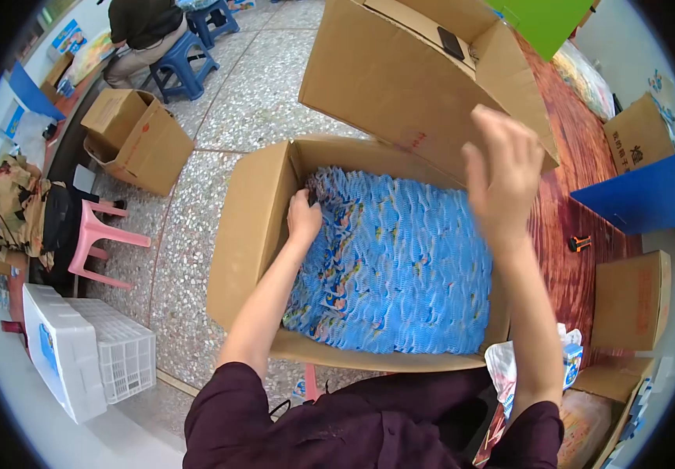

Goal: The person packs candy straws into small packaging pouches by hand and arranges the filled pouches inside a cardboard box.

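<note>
A large open cardboard box (247,227) stands in front of me, filled with rows of blue packets (400,266). My left hand (305,216) is inside it at the far left corner, fingers bent around something small and dark that I cannot make out. Above the box's right side, my right hand (506,172) is raised, slightly blurred, with its fingers apart and nothing in them. Beyond it, another open carton (423,86) rests on the wood-patterned table, a dark phone (451,43) lying on its flap.
An orange and black tool (579,244) and a blue panel (639,191) are at the right. Leftward stand a smaller carton (146,144), a pink stool (91,242) and a white crate (122,352). A person (146,27) sits at the back left.
</note>
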A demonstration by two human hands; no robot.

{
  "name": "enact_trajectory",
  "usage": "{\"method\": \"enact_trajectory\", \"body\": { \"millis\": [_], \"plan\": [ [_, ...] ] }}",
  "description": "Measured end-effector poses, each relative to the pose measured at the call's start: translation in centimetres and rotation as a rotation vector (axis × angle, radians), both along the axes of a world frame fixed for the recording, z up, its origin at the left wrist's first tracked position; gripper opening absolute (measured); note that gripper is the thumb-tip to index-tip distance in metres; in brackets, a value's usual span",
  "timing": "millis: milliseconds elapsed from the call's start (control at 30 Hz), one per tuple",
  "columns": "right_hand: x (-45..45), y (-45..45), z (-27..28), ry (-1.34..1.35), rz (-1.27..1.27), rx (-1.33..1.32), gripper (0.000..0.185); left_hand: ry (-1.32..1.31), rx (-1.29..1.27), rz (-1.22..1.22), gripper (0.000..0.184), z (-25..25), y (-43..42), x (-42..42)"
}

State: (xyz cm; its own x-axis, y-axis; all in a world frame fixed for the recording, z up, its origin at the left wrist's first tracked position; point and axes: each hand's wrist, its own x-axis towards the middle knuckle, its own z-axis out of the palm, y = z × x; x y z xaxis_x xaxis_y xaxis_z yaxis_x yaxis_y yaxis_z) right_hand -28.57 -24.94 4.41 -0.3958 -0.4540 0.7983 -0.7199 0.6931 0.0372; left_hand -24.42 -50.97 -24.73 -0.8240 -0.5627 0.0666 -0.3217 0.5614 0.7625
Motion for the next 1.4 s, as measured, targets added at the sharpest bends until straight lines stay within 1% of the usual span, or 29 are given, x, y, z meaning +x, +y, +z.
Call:
{"method": "enact_trajectory", "body": {
  "millis": [33, 100, 167, 200, 233, 267, 300, 333, 367, 433, 500, 533, 667, 733, 767, 833, 900, 933, 1000, 1033, 1100, 1133, 1167, 1200, 1233, 1300, 1333, 1367, 1400],
  "plan": [
    [0.9, -0.5, -0.8, -0.040, 0.069, 0.001, 0.032, -0.099, 0.049, 0.026, 0.040, 0.0, 0.0, -0.2],
    [2.6, -1.1, -2.9, -0.224, 0.150, 0.011, 0.025, -0.074, 0.017, 0.058, 0.040, -1.4, 0.4, -0.5],
    [3.8, -1.0, -4.8, -0.384, 0.180, 0.030, 0.018, -0.053, -0.022, 0.089, 0.040, -2.0, 0.5, -0.7],
    [4.1, -0.8, -5.9, -0.387, 0.181, 0.029, 0.018, -0.073, -0.050, 0.063, 0.044, -1.5, 0.8, -0.7],
    [4.3, -0.5, -7.2, -0.478, 0.190, 0.003, 0.016, -0.095, -0.077, 0.034, 0.048, -0.9, 1.2, -0.5],
    [4.6, -0.3, -8.3, -0.571, 0.195, -0.025, 0.014, -0.102, -0.080, 0.029, 0.048, -0.4, 1.8, -0.3],
    [5.0, -0.1, -9.4, -0.577, 0.189, -0.030, 0.014, -0.077, -0.111, -0.013, 0.055, 0.5, 2.5, 0.0],
    [5.3, 0.1, -10.3, -0.669, 0.181, -0.042, 0.013, -0.049, -0.141, -0.055, 0.063, 0.8, 2.9, -0.1],
    [5.5, 0.3, -11.1, -0.759, 0.172, -0.052, 0.012, -0.050, -0.141, -0.064, 0.063, 0.6, 2.9, -0.6],
    [6.1, 0.3, -12.8, -0.811, 0.177, -0.065, 0.012, 0.032, -0.134, -0.117, 0.074, 0.0, 3.0, -1.8],
    [6.8, -0.2, -14.2, -0.896, 0.196, -0.083, 0.010, 0.038, -0.161, -0.130, 0.076, -0.3, 2.8, -2.9],
    [7.0, -0.4, -14.5, -0.894, 0.190, -0.087, 0.010, 0.049, -0.191, -0.135, 0.079, -0.3, 2.8, -3.5],
    [8.3, -0.8, -14.9, -1.045, 0.195, -0.100, 0.008, -0.009, -0.172, -0.139, 0.080, -0.9, 3.0, -3.5],
    [9.0, -0.2, -14.8, -1.104, 0.170, -0.093, 0.008, 0.090, -0.170, -0.104, 0.081, -0.7, 4.0, -2.6],
    [9.1, 0.2, -14.8, -1.122, 0.185, -0.109, 0.009, 0.115, -0.114, -0.100, 0.079, -0.5, 4.3, -2.0],
    [9.5, 1.0, -14.5, -1.136, 0.204, -0.132, 0.009, 0.140, -0.136, -0.140, 0.078, -0.9, 4.6, -1.0],
    [10.3, 1.9, -14.0, -1.262, 0.156, -0.224, 0.013, 0.164, -0.157, -0.173, 0.077, -1.5, 4.2, -1.1],
    [10.6, 2.0, -13.9, -1.262, 0.156, -0.225, 0.013, 0.164, -0.145, -0.191, 0.076, -1.9, 3.8, -1.8],
    [11.5, 2.5, -13.7, -1.358, 0.112, -0.291, 0.015, 0.162, -0.127, -0.217, 0.075, -2.6, 3.7, -2.3],
    [12.1, 2.7, -13.4, -1.357, 0.104, -0.296, 0.015, 0.155, -0.127, -0.204, 0.073, -2.7, 3.7, -2.5],
    [13.2, 2.7, -12.6, -1.334, 0.172, -0.313, 0.016, 0.139, -0.162, -0.191, 0.069, -2.8, 3.6, -2.6],
    [14.0, 3.0, -11.9, -1.345, 0.179, -0.323, 0.017, 0.130, -0.137, -0.202, 0.068, -2.3, 3.7, -2.1],
    [14.8, 3.6, -11.3, -1.339, 0.160, -0.338, 0.017, 0.117, -0.112, -0.214, 0.067, -1.8, 3.9, -1.5],
    [15.7, 4.1, -10.7, -1.363, 0.145, -0.375, 0.018, 0.149, -0.140, -0.221, 0.062, -1.9, 3.9, -0.8],
    [16.5, 4.4, -10.1, -1.383, 0.139, -0.411, 0.018, 0.154, -0.146, -0.234, 0.062, -2.4, 3.4, -0.1],
    [18.6, 5.9, -9.5, -1.409, 0.088, -0.468, 0.018, 0.217, -0.175, -0.174, 0.056, -3.3, 2.4, 1.0],
    [19.8, 6.8, -9.4, -1.446, 0.037, -0.510, 0.018, 0.243, -0.199, -0.059, 0.048, -2.7, 2.3, 1.3],
    [21.0, 7.6, -9.3, -1.444, 0.038, -0.519, 0.018, 0.245, -0.205, -0.064, 0.048, -2.7, 1.7, 1.1],
    [22.2, 8.3, -9.4, -1.466, -0.021, -0.589, 0.018, 0.121, -0.146, 0.013, 0.045, -3.0, 0.6, 0.4]
  ]
}}
